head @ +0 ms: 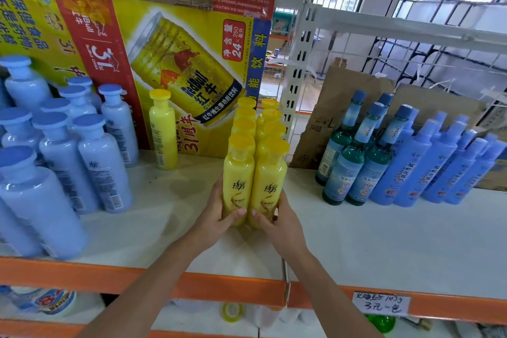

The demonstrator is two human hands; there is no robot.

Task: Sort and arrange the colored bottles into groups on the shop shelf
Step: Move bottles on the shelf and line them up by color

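Observation:
Two rows of yellow bottles (255, 145) stand in the middle of the white shelf (356, 241). My left hand (219, 214) grips the front left yellow bottle (238, 173) low on its body. My right hand (277, 219) grips the front right yellow bottle (270, 175) the same way. One yellow bottle (163, 132) stands alone further back on the left. Several light blue bottles (68, 145) crowd the left end of the shelf. Green glass bottles (354, 156) and slim blue spray bottles (428, 164) stand grouped on the right.
A Red Bull carton (178, 63) leans behind the bottles as a backing. A white slotted upright (299, 77) and brown cardboard (343, 107) stand at the back right. The orange shelf edge (219, 288) carries a handwritten price tag (381, 303).

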